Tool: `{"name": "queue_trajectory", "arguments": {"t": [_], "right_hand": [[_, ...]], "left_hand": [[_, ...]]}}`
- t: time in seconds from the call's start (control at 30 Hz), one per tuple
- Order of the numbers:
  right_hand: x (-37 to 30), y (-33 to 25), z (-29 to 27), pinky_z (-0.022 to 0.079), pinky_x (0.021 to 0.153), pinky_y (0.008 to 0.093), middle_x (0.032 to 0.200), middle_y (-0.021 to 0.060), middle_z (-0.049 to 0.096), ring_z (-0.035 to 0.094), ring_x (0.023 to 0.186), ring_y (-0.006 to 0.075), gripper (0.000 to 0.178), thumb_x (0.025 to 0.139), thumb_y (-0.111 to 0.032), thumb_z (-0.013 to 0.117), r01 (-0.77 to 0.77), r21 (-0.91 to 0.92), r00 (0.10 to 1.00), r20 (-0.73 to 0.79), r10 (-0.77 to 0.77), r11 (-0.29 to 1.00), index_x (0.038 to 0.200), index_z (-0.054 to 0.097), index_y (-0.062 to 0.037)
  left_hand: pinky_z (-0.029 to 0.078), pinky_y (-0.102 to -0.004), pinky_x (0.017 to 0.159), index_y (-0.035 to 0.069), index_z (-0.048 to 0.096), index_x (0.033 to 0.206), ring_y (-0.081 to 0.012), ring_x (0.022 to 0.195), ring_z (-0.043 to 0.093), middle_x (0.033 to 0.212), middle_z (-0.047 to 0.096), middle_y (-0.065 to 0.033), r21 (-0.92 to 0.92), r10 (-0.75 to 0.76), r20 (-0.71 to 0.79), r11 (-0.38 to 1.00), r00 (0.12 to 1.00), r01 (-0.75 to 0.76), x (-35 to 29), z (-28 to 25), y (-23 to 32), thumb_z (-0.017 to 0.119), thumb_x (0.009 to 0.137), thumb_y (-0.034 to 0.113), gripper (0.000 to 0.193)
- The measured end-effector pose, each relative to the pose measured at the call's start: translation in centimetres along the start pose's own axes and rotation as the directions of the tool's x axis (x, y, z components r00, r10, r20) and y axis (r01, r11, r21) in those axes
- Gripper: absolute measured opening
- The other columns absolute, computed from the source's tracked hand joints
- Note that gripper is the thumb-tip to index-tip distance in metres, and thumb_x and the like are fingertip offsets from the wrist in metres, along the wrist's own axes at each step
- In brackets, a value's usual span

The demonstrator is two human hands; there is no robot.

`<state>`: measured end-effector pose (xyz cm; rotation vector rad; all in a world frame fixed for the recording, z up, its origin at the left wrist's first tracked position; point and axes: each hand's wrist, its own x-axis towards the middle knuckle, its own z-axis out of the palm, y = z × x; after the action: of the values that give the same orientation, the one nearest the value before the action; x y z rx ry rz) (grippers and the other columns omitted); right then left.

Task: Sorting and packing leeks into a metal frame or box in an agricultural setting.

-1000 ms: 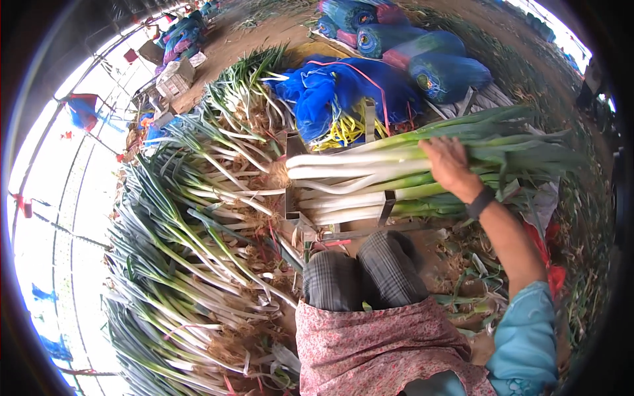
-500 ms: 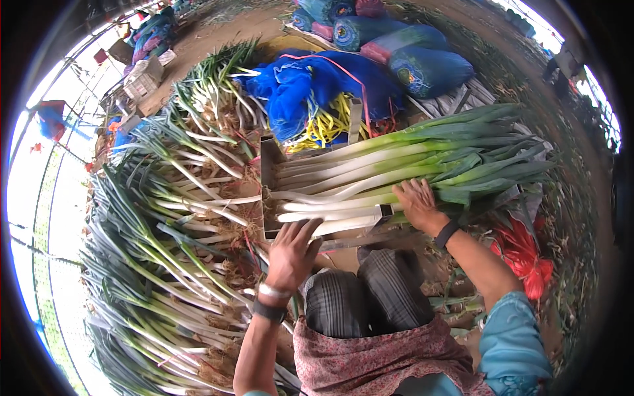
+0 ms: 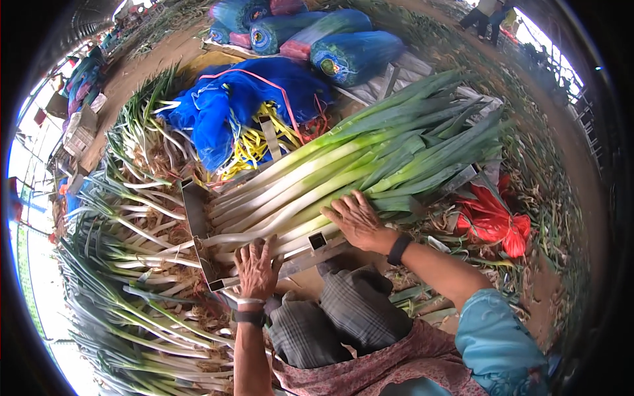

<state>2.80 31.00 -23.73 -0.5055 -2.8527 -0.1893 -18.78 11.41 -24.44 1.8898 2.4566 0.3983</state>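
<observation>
A bundle of trimmed leeks (image 3: pixel 297 178) lies in a metal frame (image 3: pixel 198 228), white ends toward its upright plate on the left and green leaves out to the right. My left hand (image 3: pixel 256 267) rests with fingers spread on the white stalks near the plate, at the near side of the bundle. Farther right, my right hand (image 3: pixel 356 221) lies over the nearest stalks where white turns green, its fingers stretched out. Neither hand is wrapped round a stalk. A square metal post (image 3: pixel 318 241) of the frame stands between my hands.
Untrimmed leeks with roots (image 3: pixel 152 317) are heaped along the left. Beyond the frame lie blue netting (image 3: pixel 264 86), yellow ties (image 3: pixel 254 146) and wrapped leek bundles (image 3: pixel 356 56). A red plastic bag (image 3: pixel 495 221) sits at the right; leaf scraps (image 3: pixel 555 198) litter the ground.
My view has turned, so the frame and leeks appear farther left and tilted. My left hand has moved onto the white stalks. My right hand stays on the leeks.
</observation>
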Motion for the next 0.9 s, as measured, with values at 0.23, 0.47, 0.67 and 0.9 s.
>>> {"name": "queue_trajectory", "arguments": {"t": [0.23, 0.47, 0.67, 0.9], "right_hand": [[-0.4, 0.3, -0.1, 0.022, 0.109, 0.0507, 0.126, 0.0133, 0.047, 0.043, 0.118, 0.0292, 0.063, 0.08, -0.021, 0.06, 0.033, 0.087, 0.988, 0.15, -0.046, 0.996, 0.139, 0.04, -0.0116], [-0.8, 5.4, -3.6, 0.024, 0.109, 0.0526, 0.107, 0.01, 0.054, 0.047, 0.113, 0.0285, 0.046, 0.076, -0.02, 0.071, 0.053, 0.164, 0.992, 0.106, -0.071, 0.985, 0.118, 0.054, -0.0101], [1.2, 5.7, -5.2, 0.033, 0.099, 0.0477, 0.099, 0.01, 0.051, 0.047, 0.103, 0.0283, 0.036, 0.074, -0.013, 0.071, 0.038, 0.126, 0.984, 0.168, -0.059, 0.991, 0.107, 0.057, -0.0106], [4.3, 7.5, -6.7, 0.033, 0.1, 0.0452, 0.097, 0.0062, 0.052, 0.048, 0.1, 0.025, 0.032, 0.074, -0.011, 0.072, 0.021, 0.069, 0.995, 0.092, -0.028, 0.997, 0.105, 0.064, -0.0119]], "left_hand": [[0.024, -0.0517, 0.106, 0.015, 0.041, 0.14, -0.034, 0.121, 0.041, 0.135, 0.044, -0.015, 0.003, 0.027, 0.0, 1.0, 1.0, -0.027, -0.9, 1.1, -0.4, 0.061, 0.085, 0.039, 0.063], [0.028, -0.0513, 0.105, 0.014, 0.043, 0.138, -0.0333, 0.119, 0.045, 0.131, 0.049, -0.0139, -0.041, -0.007, 0.008, 0.999, 1.0, 0.007, -0.8, 0.5, -0.6, 0.066, 0.082, 0.03, 0.062], [0.026, -0.0535, 0.11, 0.014, 0.045, 0.136, -0.0339, 0.128, 0.039, 0.14, 0.041, -0.0155, -0.033, 0.063, -0.154, 0.997, 0.986, -0.069, -3.1, 2.4, -0.1, 0.067, 0.08, 0.023, 0.061], [0.036, -0.0513, 0.102, 0.014, 0.049, 0.131, -0.0338, 0.118, 0.046, 0.128, 0.047, -0.0127, -0.077, 0.04, -0.239, 0.995, 0.97, -0.061, -4.0, 3.3, -0.5, 0.067, 0.08, 0.02, 0.055]]}}
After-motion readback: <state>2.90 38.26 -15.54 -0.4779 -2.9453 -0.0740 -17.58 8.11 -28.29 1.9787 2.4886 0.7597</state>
